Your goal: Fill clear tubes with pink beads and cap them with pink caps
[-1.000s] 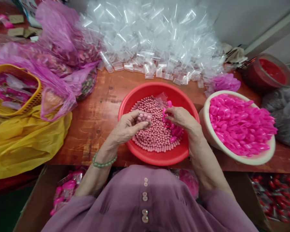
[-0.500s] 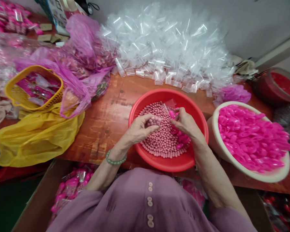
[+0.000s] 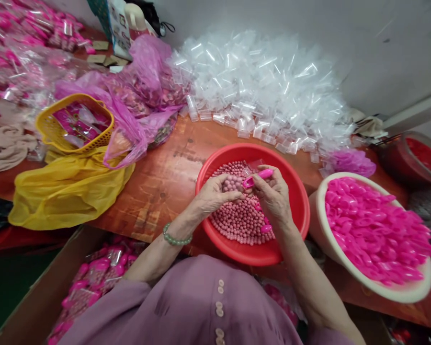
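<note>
My left hand (image 3: 215, 194), with a green bead bracelet (image 3: 177, 237) at the wrist, curls around a cluster of pink beads (image 3: 233, 183). A bit of clear film (image 3: 255, 166) shows behind my fingers; whether it wraps the beads I cannot tell. Pinched in my right hand (image 3: 274, 194) is a bright pink plastic piece (image 3: 257, 178), long and hollow at one end, close beside the cluster. Both hands are over a red basin (image 3: 205, 165) of loose pink beads (image 3: 239, 225). A few more pink plastic pieces (image 3: 266, 228) lie on those beads, partly under my right hand.
At right stands a cream tub (image 3: 321, 211) heaped with pink plastic pieces. Clear plastic bags (image 3: 266, 86) are piled at the back. Left are a yellow basket (image 3: 104, 139), a yellow bag (image 3: 72, 194) and purple bags (image 3: 147, 62). Below is a box (image 3: 53, 282) of filled packets.
My right hand has lifted a pink plastic piece from the basin up beside my left hand's beads. My left hand keeps its hold. The whole view has shifted slightly.
</note>
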Motion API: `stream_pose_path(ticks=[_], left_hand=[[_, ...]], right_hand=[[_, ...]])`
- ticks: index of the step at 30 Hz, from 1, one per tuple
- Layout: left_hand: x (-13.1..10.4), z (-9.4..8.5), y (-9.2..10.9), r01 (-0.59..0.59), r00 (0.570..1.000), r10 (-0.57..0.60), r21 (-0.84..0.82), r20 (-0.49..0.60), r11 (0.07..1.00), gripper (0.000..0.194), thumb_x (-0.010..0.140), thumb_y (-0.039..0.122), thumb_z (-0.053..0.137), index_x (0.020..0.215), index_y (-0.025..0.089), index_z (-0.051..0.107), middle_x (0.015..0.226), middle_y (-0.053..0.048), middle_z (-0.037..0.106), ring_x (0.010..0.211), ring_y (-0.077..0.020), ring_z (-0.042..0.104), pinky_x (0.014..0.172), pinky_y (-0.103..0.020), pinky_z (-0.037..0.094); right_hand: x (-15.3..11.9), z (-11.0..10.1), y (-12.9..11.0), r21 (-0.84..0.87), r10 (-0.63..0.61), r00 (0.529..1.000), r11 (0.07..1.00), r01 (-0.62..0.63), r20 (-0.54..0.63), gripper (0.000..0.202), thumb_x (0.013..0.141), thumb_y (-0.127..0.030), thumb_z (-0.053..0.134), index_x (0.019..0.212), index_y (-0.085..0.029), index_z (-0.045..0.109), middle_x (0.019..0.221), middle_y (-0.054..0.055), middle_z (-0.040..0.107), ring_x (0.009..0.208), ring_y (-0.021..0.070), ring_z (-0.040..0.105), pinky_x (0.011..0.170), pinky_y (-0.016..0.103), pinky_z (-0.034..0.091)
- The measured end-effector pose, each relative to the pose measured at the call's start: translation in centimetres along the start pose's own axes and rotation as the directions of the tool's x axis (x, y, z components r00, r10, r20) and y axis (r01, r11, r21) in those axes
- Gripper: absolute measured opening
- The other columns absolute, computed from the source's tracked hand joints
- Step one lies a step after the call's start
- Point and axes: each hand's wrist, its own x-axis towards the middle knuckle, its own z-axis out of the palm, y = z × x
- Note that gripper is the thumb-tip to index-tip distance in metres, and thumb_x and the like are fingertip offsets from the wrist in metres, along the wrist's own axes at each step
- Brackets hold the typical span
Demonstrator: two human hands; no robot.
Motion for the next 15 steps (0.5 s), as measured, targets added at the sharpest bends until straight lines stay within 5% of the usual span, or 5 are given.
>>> stream_pose_path(ticks=[7,10,15], left_hand=[[0.33,0.01,-0.07,-0.047,0.994,0.044,-0.023,-0.104,0.999,0.042,0.059,0.023,0.088,0.090,0.011,0.063,0.076,0.001,0.068,0.065,-0.0095,0.066,0.067,-0.024,0.054],[0.65,-0.10,-0.26,-0.081,0.987,0.078,-0.017,-0.138,0.997,0.039,0.059,0.024,0.087,0.088,0.011,0.063,0.076,0.002,0.066,0.066,-0.0088,0.064,0.068,-0.024,0.053],[0.78,-0.31,-0.29,-0.100,0.982,0.110,0.068,-0.156,0.993,0.031,0.059,0.014,0.081,0.085,0.012,0.065,0.073,0.004,0.062,0.066,-0.0063,0.057,0.067,-0.021,0.047]], right_hand=[[-0.72,0.38,0.08,-0.193,-0.103,0.995,0.976,0.103,0.005,0.027,0.084,-0.046,0.070,0.097,-0.025,0.059,0.076,-0.002,0.064,0.060,0.0137,0.061,0.057,0.028,0.051],[-0.77,0.15,0.24,-0.113,-0.131,0.988,0.984,0.139,0.081,0.028,0.088,-0.051,0.064,0.096,-0.024,0.065,0.077,-0.001,0.066,0.062,0.0133,0.061,0.060,0.029,0.052],[-0.61,-0.41,-0.39,0.053,-0.040,0.991,0.998,0.033,0.129,0.030,0.080,-0.044,0.076,0.100,-0.024,0.068,0.065,-0.005,0.058,0.055,0.0091,0.054,0.055,0.022,0.047]])
